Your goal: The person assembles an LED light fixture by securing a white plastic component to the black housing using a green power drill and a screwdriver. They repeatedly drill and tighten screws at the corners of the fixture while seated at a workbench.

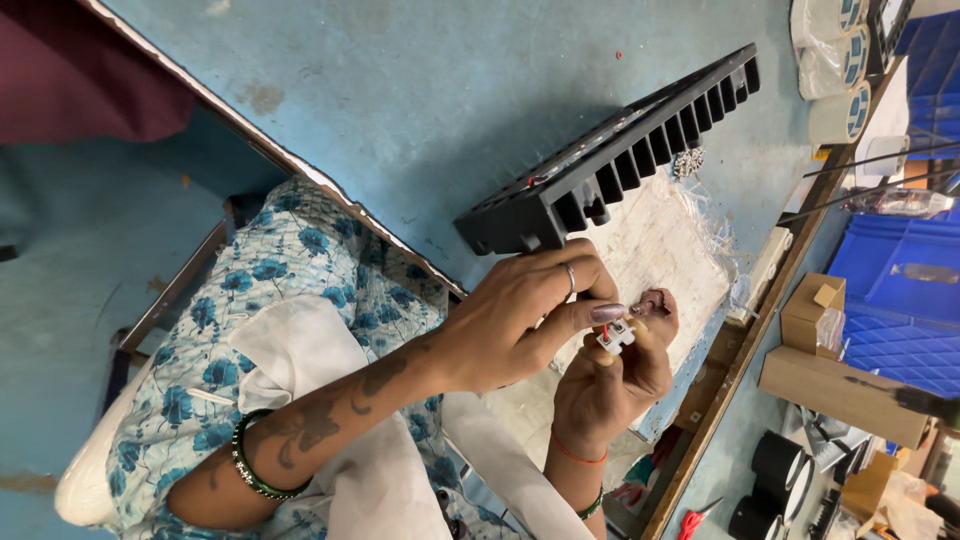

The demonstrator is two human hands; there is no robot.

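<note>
While both hands meet just above the table edge, the left hand pinches a small white connector with thumb and forefinger closed on it. The right hand is curled beneath, fingers folded in, its thumb touching the same piece (a short red wire seems to run from it, though the part is too small to be sure). Just behind the hands lies a black finned heat sink, tilted on the blue table, with a clear plastic sheet beside it. Tape rolls sit well apart.
</note>
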